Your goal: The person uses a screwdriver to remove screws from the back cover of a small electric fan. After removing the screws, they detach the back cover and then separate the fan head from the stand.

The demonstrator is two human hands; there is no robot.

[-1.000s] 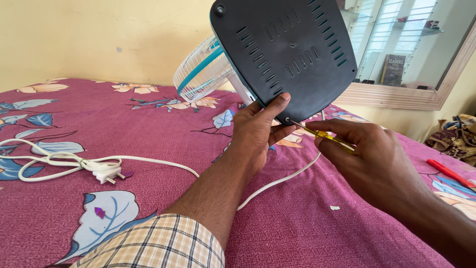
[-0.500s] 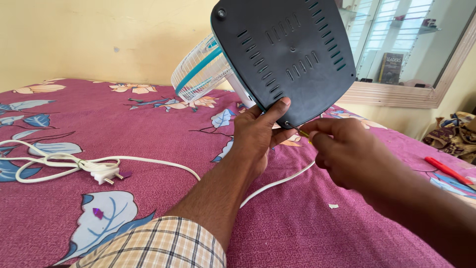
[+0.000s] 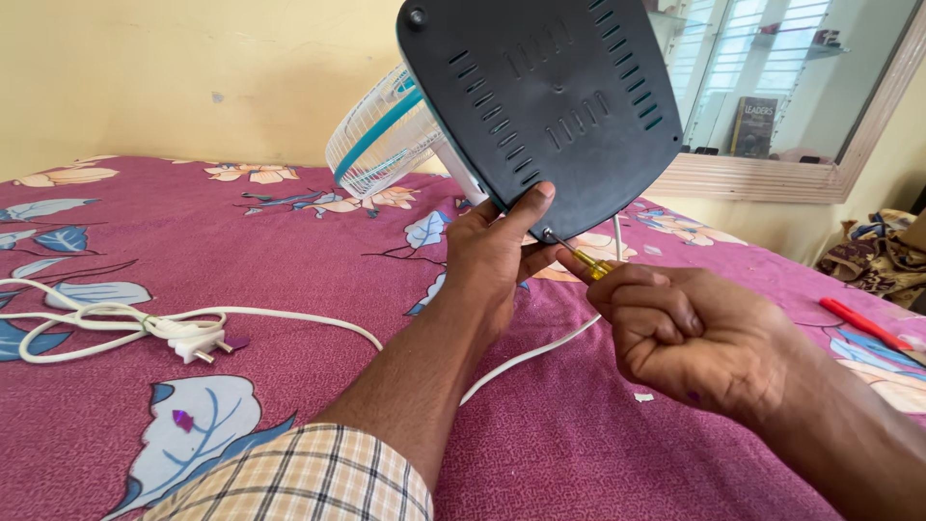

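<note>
left hand clamped on lower edge of dark grey vented plastic fan base, tilted up above the maroon floral bedsheet | right hand fisted around yellow-handled screwdriver, tip at base's bottom corner | white power cord with plug lies left

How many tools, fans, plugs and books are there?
Screwdrivers: 2, a yellow screwdriver in the right hand and a red screwdriver on the bed
Fans: 1, the fan held by the left hand
Plugs: 1, plug
Books: 1, book
Total: 5
</note>
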